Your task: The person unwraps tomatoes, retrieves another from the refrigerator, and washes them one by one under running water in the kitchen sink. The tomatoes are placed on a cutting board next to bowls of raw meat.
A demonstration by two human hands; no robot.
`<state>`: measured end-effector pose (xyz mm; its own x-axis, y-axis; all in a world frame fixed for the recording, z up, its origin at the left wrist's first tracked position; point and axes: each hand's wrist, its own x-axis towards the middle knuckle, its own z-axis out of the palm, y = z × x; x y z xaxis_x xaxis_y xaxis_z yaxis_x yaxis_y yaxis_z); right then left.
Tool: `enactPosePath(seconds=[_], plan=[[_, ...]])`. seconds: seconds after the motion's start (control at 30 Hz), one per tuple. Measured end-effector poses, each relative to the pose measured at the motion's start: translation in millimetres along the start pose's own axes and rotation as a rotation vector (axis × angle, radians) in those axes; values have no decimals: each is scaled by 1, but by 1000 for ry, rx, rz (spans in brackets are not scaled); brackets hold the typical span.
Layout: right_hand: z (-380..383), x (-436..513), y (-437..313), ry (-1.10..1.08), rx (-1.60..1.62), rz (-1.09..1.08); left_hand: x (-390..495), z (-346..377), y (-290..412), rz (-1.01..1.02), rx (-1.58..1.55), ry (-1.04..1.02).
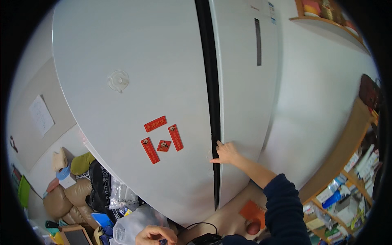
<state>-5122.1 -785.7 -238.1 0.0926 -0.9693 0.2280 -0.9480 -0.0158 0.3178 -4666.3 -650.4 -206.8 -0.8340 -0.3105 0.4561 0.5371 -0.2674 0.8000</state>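
A tall white refrigerator (137,61) fills the middle, its doors parted by a long black recessed strip (211,76). My right hand (227,152) is at the lower part of that strip, in front of the narrow side. Its fingers curl into the dark recess, and the thumb rests across on the edge of the wide door. At the bottom edge, partly cut off, my left hand (156,235) curls around a small dark object (163,242), mostly hidden by the fingers. Red panda magnets (163,146) bearing writing and a clear suction-cup hook (118,81) are on the wide door.
Left of the refrigerator, a brown leather sofa (78,193) holds a black bag (99,186) and plastic bags. A crowded wooden shelf unit (333,211) stands at right. On the floor lie an orange sheet (249,209) and a reddish ball (253,227). A wall shelf (324,20) juts out upper right.
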Motion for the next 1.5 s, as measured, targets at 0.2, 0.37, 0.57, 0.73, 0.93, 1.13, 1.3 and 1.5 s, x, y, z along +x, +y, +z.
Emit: enactPosePath(seconds=[0.2, 0.37, 0.57, 0.73, 0.93, 1.13, 1.3, 1.5], plan=[[4, -5, -5, 123, 113, 17, 36, 4, -27, -24, -14, 31], [-1, -54, 0, 221, 341, 138, 75, -5, -44, -89, 26, 47], [-19, -155, 33, 276, 370, 148, 111, -19, -65, -158, 64, 24], [-25, -239, 79, 732, 491, 128, 135, -26, -77, -210, 34, 34], [-38, -271, 126, 1213, 995, 700, 165, -7, -72, -362, 95, 305], [-14, -312, 185, 1263, 1234, 826, 179, -6, -65, -391, 208, 314], [4, -336, 246, 1454, 1057, 1116, 156, -34, -56, -478, 262, 327], [-21, -335, 263, 1578, 1245, 1201, 125, -65, -53, -459, 190, 324]])
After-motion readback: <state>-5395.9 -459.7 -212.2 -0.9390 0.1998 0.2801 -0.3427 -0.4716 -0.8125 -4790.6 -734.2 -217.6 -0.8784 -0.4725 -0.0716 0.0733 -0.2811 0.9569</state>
